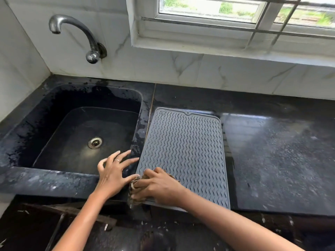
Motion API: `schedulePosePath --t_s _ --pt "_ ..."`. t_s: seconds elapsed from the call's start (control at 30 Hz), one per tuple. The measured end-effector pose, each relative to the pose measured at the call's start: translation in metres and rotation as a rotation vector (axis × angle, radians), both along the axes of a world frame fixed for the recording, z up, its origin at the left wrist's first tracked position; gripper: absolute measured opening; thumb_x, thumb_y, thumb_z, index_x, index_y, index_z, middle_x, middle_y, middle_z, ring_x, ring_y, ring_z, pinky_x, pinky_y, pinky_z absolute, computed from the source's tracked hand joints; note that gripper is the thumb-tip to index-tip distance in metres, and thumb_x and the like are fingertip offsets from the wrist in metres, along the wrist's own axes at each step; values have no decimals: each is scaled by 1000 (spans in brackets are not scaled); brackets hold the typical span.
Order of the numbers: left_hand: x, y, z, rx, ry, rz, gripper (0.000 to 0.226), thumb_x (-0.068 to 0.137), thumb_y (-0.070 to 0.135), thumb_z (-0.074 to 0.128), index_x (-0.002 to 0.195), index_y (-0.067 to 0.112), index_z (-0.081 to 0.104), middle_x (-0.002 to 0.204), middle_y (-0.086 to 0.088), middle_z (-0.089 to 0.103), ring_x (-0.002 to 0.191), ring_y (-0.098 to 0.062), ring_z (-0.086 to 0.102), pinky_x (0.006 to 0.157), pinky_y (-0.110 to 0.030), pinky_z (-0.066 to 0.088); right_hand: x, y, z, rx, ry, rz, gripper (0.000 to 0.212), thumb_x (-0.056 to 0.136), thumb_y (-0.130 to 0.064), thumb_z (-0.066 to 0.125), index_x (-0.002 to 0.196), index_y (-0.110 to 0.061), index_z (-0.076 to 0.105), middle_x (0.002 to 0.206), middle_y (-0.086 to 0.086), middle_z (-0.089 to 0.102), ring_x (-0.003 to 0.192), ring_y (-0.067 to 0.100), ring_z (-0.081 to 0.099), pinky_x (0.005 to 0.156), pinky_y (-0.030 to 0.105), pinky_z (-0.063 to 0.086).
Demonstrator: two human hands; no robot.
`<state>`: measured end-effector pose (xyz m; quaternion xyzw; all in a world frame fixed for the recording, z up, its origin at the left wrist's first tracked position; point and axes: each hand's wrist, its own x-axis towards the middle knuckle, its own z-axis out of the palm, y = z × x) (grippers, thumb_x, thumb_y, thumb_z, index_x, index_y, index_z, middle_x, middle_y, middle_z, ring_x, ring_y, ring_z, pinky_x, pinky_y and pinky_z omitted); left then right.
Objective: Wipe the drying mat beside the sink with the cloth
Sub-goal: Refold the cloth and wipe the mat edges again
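One mat [184, 151], one cloth [135, 185], one sink [76, 142], two hands.

White marble-look tiled walls [163, 69] meet in a corner at left. Chrome tap [76, 35] juts from the back wall. White-framed window [226, 22] top right, metal bars across it, greenery outside, daylight coming in. Black stone countertop [281, 151], glossy, speckled, wet patches, window glare on it.
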<state>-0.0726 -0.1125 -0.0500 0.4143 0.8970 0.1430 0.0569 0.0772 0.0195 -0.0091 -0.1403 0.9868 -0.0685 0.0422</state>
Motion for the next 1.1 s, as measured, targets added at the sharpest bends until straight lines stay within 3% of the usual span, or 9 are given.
schedulePosePath --t_s 0.13,0.27,0.43,0.6,0.67,0.8,0.93,1.03,1.1 --pt "9 -13 -4 5 2 111 50 80 48 67 127 50 51 146 17 41 139 -14 30 108 -42 12 -18 14 -2 -34 13 -70 35 91 -16 51 115 -38 65 132 -13 55 101 23 39 76 39 36" --pt "27 -15 -9 164 38 179 53 89 30 50 141 21 44 148 3 43 139 -17 35 116 -45 8 -21 21 -12 -112 109 -170 40 88 -11 54 119 -35 62 130 -9 55 101 23 39 76 40 36" --pt "74 13 -12 254 -60 -10 68 90 29 29 149 1 12 157 -7 13 148 -14 2 119 -27 -4 -39 49 -17 -59 69 -68 42 82 -7 54 116 -31 64 134 -7 54 105 25 42 78 42 40" --pt "83 23 -20 76 33 -79 67 91 35 30 146 -2 22 154 -15 18 145 -9 -12 114 -28 1 -68 89 -17 -74 127 -338 48 90 -6 40 122 -34 61 136 -6 54 103 23 39 76 39 33" --pt "80 24 -20 14 25 -93 68 89 37 31 145 -2 28 153 -16 25 145 -15 6 113 -27 2 -72 91 -21 -88 159 -326 52 87 -7 32 120 -33 62 132 -4 56 100 23 39 73 39 35" --pt "74 31 -17 -41 5 -97 71 86 43 37 140 -2 39 149 -15 35 138 -27 36 112 -25 4 -73 95 -32 -60 143 -127 58 78 1 51 123 -36 59 134 -7 53 102 23 41 75 39 38" --pt "67 41 -14 -127 -2 -137 70 83 53 38 129 4 57 137 -9 54 126 -20 53 110 -24 8 -106 125 -22 -7 149 -260 49 87 -2 47 123 -34 59 136 -3 53 103 24 40 76 40 38" --pt "62 51 -10 -103 6 -147 70 84 55 35 130 5 55 138 -8 51 137 -15 35 109 -24 8 -121 145 -14 11 166 -382 49 88 -2 44 126 -31 58 135 -2 52 104 25 39 76 40 37" --pt "57 60 -9 -72 -2 -137 71 90 57 26 129 4 53 140 -5 42 139 -10 23 109 -23 7 -117 155 -20 14 181 -278 52 86 -2 45 126 -33 56 135 -4 51 105 24 39 78 39 39"
